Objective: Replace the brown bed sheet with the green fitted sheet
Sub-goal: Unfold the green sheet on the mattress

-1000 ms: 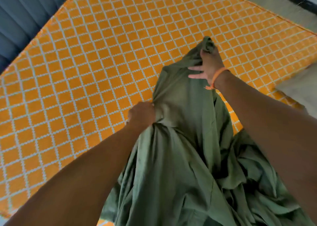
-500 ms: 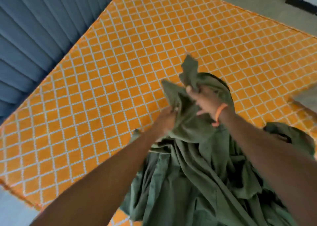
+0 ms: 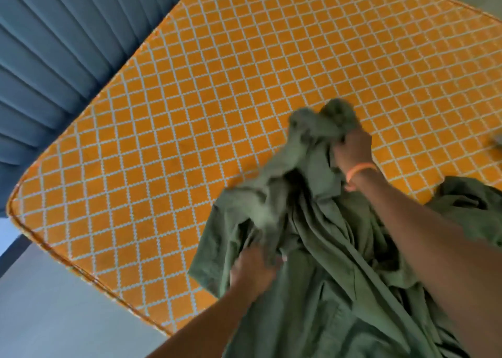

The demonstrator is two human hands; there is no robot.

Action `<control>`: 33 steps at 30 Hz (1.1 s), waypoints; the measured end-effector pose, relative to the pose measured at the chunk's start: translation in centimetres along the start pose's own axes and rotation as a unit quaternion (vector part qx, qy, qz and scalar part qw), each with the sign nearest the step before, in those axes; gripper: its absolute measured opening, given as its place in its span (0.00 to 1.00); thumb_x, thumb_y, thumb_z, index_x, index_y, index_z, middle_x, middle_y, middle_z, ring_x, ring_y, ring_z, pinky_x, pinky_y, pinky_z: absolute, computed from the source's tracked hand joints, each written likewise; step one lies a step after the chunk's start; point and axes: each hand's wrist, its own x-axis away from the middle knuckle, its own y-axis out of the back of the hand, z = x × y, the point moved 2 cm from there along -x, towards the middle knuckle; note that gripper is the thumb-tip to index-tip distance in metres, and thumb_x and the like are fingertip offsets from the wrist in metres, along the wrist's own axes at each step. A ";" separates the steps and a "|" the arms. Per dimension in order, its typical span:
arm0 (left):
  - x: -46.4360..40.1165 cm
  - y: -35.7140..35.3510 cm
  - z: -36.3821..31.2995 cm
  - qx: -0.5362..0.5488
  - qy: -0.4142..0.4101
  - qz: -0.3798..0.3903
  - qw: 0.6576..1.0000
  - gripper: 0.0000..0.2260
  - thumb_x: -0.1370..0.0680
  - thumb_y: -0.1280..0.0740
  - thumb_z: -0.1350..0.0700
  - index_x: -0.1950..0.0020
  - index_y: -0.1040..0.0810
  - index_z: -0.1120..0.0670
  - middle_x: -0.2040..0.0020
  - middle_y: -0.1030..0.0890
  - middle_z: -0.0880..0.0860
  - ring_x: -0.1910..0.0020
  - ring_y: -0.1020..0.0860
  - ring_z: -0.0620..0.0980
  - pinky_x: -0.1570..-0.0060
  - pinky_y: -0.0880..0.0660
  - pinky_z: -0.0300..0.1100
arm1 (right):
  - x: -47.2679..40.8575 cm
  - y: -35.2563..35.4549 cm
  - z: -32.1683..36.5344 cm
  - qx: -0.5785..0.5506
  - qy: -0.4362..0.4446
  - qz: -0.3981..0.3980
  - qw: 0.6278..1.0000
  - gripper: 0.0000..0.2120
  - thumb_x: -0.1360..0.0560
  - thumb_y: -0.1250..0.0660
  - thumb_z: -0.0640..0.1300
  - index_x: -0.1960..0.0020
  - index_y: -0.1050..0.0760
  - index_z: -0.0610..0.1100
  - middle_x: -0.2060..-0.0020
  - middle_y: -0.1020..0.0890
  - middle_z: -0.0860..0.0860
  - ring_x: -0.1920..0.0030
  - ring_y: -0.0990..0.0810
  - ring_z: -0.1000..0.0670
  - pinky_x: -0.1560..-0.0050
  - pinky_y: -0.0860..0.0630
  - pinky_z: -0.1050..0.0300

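The mattress (image 3: 244,113), orange with a pale lattice, lies bare beneath and beyond our fingers, so we judge the brown sheet already gone. The green sheet (image 3: 326,289) sits bunched on its near right part, spilling toward us under both forearms. We take it for light, limp cloth that slumps wherever unsupported and tangles easily; an elastic corner seam would be the best hold, though we cannot pick one out in the folds. Our right hand (image 3: 353,151) has its fingers curled round a wad at the heap's far end, cloth bulging just past the knuckles. Our left hand (image 3: 255,270) grips a nearer fold, fingertips buried in fabric.
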 end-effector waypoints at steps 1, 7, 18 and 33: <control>0.3 -2.0 0.8 -0.008 0.021 0.048 0.999 0.38 0.31 0.33 0.29 0.31 0.31 0.52 0.34 0.25 0.54 0.35 0.24 0.56 0.41 0.25 0.48 | -1.0 0.8 0.7 -0.028 -0.017 -0.041 0.999 0.20 0.24 0.39 0.44 0.37 0.25 0.33 0.44 0.20 0.34 0.43 0.22 0.35 0.46 0.32 0.51; -3.2 -3.4 0.0 0.023 0.014 -0.049 0.998 0.39 0.29 0.29 0.35 0.25 0.38 0.53 0.27 0.40 0.58 0.37 0.24 0.60 0.42 0.25 0.49 | -2.1 -1.5 2.3 0.006 -0.120 -0.032 0.992 0.27 0.20 0.39 0.52 0.28 0.36 0.36 0.35 0.29 0.38 0.40 0.25 0.33 0.45 0.22 0.39; -5.8 2.9 7.6 0.172 0.040 -0.084 0.981 0.12 0.19 0.39 0.53 0.54 0.18 0.56 0.61 0.19 0.56 0.58 0.20 0.57 0.60 0.27 0.47 | 3.6 -7.3 0.0 -0.138 -0.384 0.327 0.853 0.30 0.17 0.56 0.63 0.38 0.33 0.37 0.59 0.17 0.37 0.63 0.15 0.42 0.73 0.19 0.50; -3.3 12.7 22.1 0.111 0.272 -0.296 0.909 0.16 0.23 0.32 0.55 0.42 0.25 0.65 0.41 0.27 0.67 0.47 0.23 0.69 0.49 0.25 0.58 | -2.3 -10.4 3.3 0.069 -0.032 0.165 0.983 0.25 0.26 0.37 0.38 0.30 0.29 0.40 0.33 0.25 0.38 0.32 0.28 0.37 0.32 0.34 0.51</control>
